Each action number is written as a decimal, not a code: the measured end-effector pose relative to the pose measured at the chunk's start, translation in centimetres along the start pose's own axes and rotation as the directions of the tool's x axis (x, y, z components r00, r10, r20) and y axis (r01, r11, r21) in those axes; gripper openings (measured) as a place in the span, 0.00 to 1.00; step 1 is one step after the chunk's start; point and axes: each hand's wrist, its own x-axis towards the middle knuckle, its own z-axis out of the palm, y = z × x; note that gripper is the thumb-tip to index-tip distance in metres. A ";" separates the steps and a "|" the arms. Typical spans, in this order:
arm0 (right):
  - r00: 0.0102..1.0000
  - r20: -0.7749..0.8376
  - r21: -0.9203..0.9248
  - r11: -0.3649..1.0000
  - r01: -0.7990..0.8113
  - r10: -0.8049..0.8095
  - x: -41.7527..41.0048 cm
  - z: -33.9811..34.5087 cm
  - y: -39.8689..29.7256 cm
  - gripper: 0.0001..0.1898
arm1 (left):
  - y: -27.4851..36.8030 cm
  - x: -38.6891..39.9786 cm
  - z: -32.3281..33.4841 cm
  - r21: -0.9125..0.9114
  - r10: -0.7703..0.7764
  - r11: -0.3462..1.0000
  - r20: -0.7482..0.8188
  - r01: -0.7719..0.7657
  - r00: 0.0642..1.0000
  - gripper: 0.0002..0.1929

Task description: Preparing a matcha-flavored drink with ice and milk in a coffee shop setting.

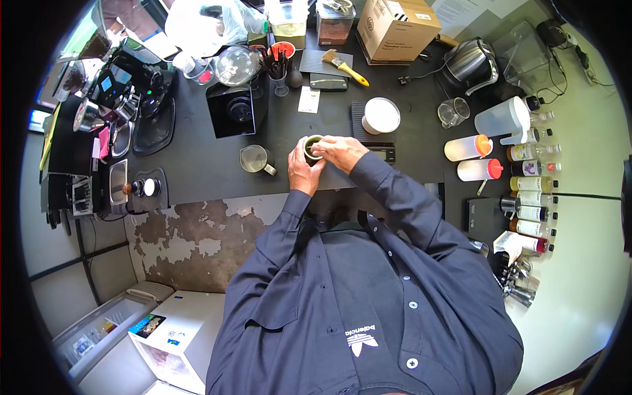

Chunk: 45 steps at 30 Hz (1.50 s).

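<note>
My left hand [302, 169] is wrapped around a small cup [307, 146] with a pale rim, held over the dark counter [212, 173]. Green matter shows inside it. My right hand [344, 152] reaches across the cup's mouth with its fingers bunched at the opening. Whatever those fingers may hold is hidden. Left of the cup stands a clear measuring jug [254, 159] with a handle. A white lidded tub [382, 116] rests on a ridged black mat to the right, with a digital scale [384, 154] at its near side.
A brush [345, 68], a cardboard box [397, 32] and an electric kettle [469, 64] stand at the back. Two squeeze bottles [461, 148], a plastic pitcher [501, 121] and several syrup bottles [531, 183] line the right. At left is a coffee machine [116, 81].
</note>
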 end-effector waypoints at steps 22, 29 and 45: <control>0.983 -0.173 0.063 0.997 -0.054 0.064 1.1 -11.6 -0.8 0.11 | 9.2 7.5 -4.9 -0.433 0.257 0.897 0.350 -0.088 0.901 0.36; 0.912 -0.207 0.438 0.867 -0.236 0.353 -2.3 -14.7 4.1 0.12 | 12.5 11.7 -2.6 -0.312 0.331 0.927 0.430 -0.206 0.840 0.36; 0.867 -0.403 0.553 0.833 -0.025 0.294 -7.8 -15.1 9.7 0.12 | 18.8 14.9 0.0 0.133 0.511 0.649 0.653 -0.749 0.559 0.37</control>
